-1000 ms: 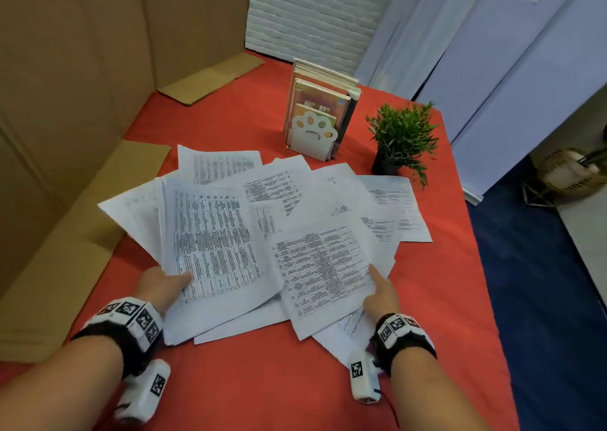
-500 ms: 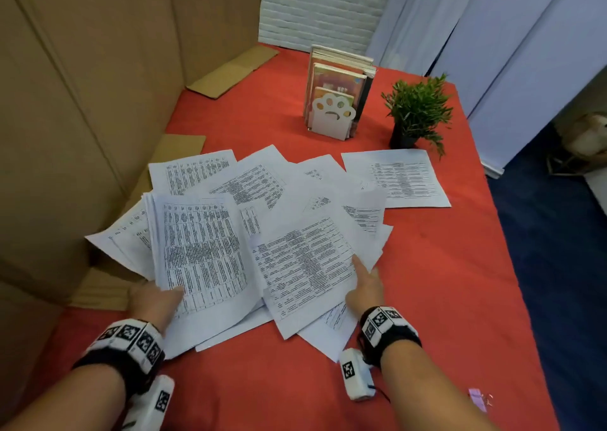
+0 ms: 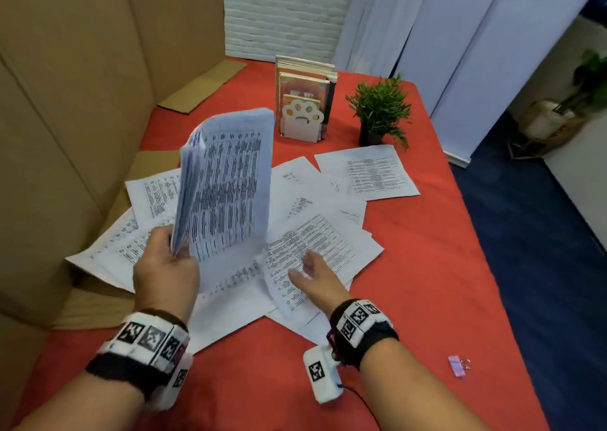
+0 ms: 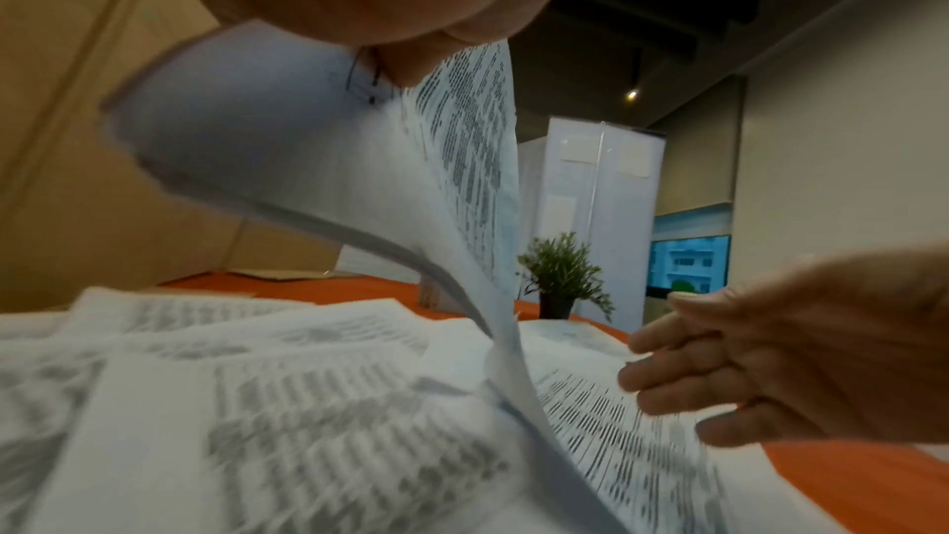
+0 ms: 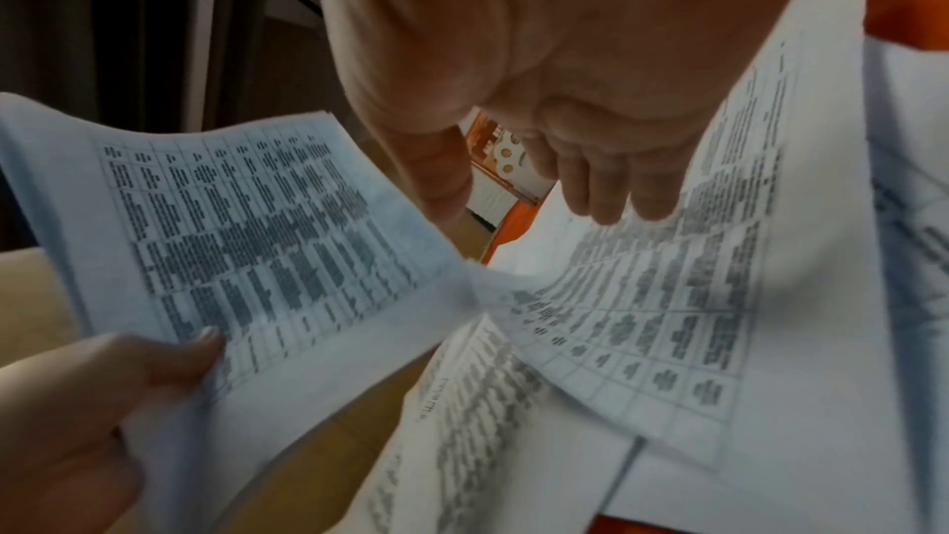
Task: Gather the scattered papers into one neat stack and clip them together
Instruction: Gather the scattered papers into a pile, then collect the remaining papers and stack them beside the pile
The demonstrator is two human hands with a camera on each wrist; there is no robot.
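Progress: early. Left hand [image 3: 166,268] has its grip pinched on a small bundle of white printed sheets [image 3: 226,184], held upright above the red-cloth worktop [image 3: 427,266]. Right hand [image 3: 317,274] is released, fingers flat just over a loose printed page [image 3: 323,243]. Most scattered white papers [image 3: 151,194] are still fanned out unaligned; one separate sheet [image 3: 368,171] lies near the small potted green plant [image 3: 381,108]. Pale purple binder clip [image 3: 457,366] is untouched, near the worktop's right edge. Cardboard wall [image 3: 65,102] crowds the left side.

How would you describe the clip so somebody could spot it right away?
On the red table, look at the near right corner, beyond the right hand. The binder clip lies alone there, small and lilac, apart from the white papers.
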